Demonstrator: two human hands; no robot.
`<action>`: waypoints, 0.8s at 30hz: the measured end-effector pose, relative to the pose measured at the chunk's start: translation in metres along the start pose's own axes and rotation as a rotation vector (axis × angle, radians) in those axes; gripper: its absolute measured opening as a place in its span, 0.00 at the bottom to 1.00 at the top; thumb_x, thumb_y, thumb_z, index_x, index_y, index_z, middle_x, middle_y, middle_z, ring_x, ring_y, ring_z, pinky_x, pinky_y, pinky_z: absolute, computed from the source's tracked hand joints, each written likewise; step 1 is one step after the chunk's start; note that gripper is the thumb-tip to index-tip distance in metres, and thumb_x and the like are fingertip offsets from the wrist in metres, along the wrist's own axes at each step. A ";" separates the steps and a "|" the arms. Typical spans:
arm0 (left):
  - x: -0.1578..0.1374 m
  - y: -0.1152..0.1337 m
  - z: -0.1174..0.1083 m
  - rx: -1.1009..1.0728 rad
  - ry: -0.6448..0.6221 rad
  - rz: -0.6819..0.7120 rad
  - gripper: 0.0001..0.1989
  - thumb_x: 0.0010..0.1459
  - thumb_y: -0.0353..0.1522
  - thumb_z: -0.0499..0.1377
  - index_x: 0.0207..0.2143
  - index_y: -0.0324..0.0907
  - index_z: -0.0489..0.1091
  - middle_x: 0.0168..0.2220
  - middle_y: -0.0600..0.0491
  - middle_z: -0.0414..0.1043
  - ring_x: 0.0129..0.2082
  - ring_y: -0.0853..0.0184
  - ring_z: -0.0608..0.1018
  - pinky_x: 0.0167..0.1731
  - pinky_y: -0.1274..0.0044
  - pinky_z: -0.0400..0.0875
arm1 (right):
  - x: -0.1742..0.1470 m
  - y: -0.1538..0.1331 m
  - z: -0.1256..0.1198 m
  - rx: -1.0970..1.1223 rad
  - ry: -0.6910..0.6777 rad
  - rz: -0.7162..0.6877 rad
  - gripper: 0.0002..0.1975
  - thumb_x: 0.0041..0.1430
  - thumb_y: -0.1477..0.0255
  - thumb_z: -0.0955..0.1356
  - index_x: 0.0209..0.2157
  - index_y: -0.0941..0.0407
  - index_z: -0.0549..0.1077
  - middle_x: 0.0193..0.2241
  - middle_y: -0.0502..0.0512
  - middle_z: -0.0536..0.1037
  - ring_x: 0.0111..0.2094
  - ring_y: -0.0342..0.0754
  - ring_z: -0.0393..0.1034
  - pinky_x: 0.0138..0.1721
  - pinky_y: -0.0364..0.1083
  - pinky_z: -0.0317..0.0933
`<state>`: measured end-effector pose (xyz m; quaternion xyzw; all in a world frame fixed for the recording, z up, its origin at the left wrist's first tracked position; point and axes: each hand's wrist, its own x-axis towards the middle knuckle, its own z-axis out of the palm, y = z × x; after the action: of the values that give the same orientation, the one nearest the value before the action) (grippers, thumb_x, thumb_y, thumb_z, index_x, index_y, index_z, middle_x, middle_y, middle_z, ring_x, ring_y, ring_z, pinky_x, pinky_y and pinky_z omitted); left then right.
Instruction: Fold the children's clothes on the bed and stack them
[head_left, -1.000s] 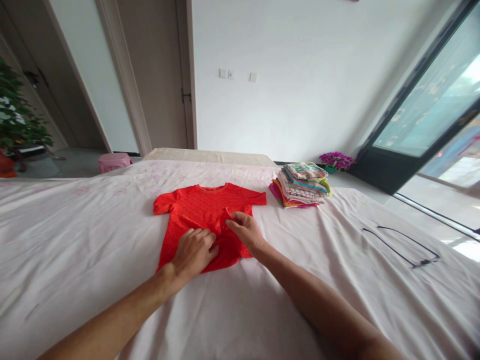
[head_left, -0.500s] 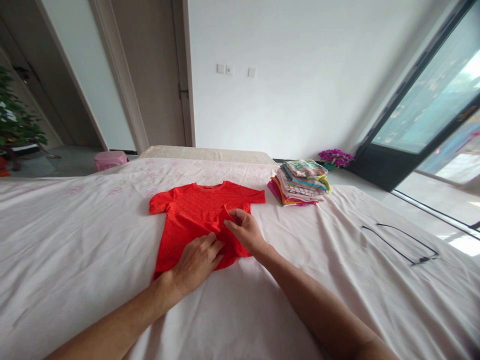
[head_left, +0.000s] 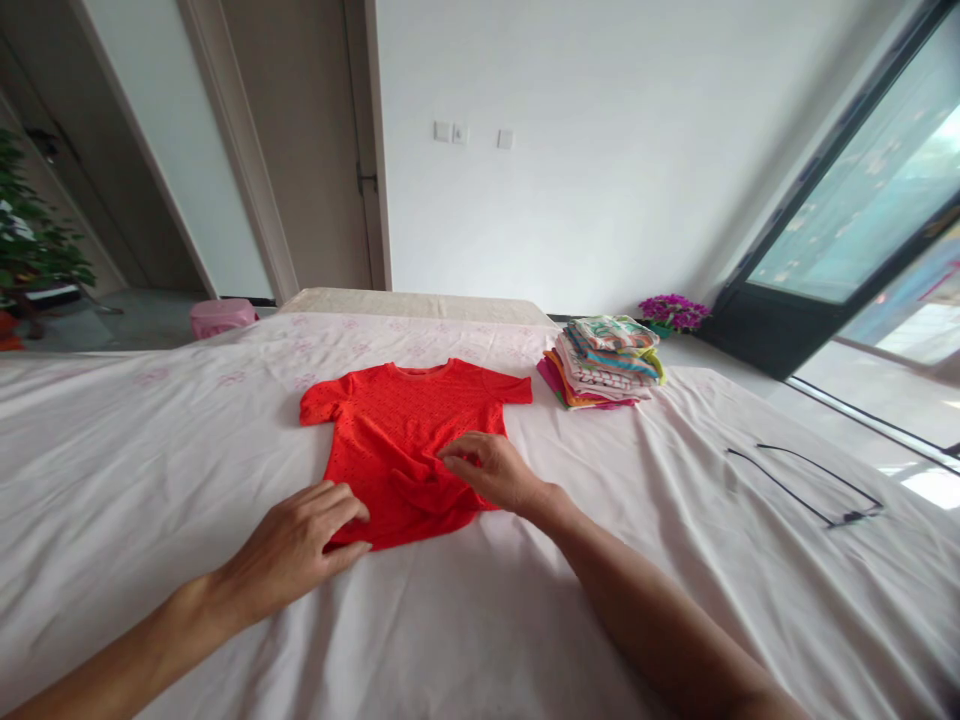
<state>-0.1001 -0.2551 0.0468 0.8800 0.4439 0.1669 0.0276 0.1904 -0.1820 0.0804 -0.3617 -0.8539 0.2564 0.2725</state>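
A red short-sleeved T-shirt (head_left: 405, 420) lies spread on the bed, neckline facing away, its lower middle bunched into soft folds. My left hand (head_left: 307, 535) is at the lower left corner of the hem, thumb apart from the fingers, with red cloth showing between them. Over the lower right half of the shirt, my right hand (head_left: 491, 470) has its thumb and fingertips drawn together at the raised fabric. The cloth right under those fingertips is partly hidden.
A stack of folded clothes (head_left: 604, 365) sits right of the shirt. Black-framed glasses (head_left: 840, 520) lie farther right on the pale bedsheet (head_left: 187, 450). Beyond the bed are a pink stool (head_left: 223, 317), purple flowers (head_left: 675, 312) and a white wall (head_left: 600, 180).
My left hand has moved left from the shirt's middle to its lower left corner, its fingers spreading. My right hand has lowered slightly, and the fold it held up has sunk.
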 end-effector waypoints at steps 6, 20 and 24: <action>-0.034 -0.023 -0.008 -0.050 -0.030 -0.076 0.08 0.59 0.31 0.57 0.41 0.48 0.71 0.40 0.54 0.73 0.42 0.65 0.75 0.43 0.76 0.67 | -0.025 0.016 -0.053 -0.281 -0.232 0.141 0.09 0.52 0.73 0.69 0.37 0.53 0.77 0.34 0.49 0.78 0.33 0.44 0.70 0.34 0.41 0.57; -0.028 -0.024 -0.024 -0.084 -0.157 -0.231 0.09 0.52 0.24 0.47 0.31 0.44 0.62 0.32 0.57 0.67 0.32 0.69 0.72 0.35 0.78 0.62 | -0.075 0.023 -0.062 -0.460 -0.154 0.090 0.17 0.40 0.86 0.60 0.29 0.54 0.72 0.32 0.53 0.75 0.37 0.46 0.67 0.41 0.43 0.60; -0.041 -0.020 -0.029 -0.094 -0.329 -0.204 0.09 0.49 0.23 0.47 0.29 0.44 0.61 0.31 0.58 0.68 0.29 0.70 0.71 0.31 0.77 0.58 | -0.087 0.020 -0.071 -0.405 -0.275 0.122 0.20 0.42 0.86 0.61 0.33 0.53 0.75 0.35 0.52 0.77 0.39 0.46 0.70 0.41 0.41 0.60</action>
<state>-0.1471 -0.2784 0.0593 0.8435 0.5122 0.0378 0.1574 0.2973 -0.2184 0.0946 -0.4217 -0.8934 0.1428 0.0595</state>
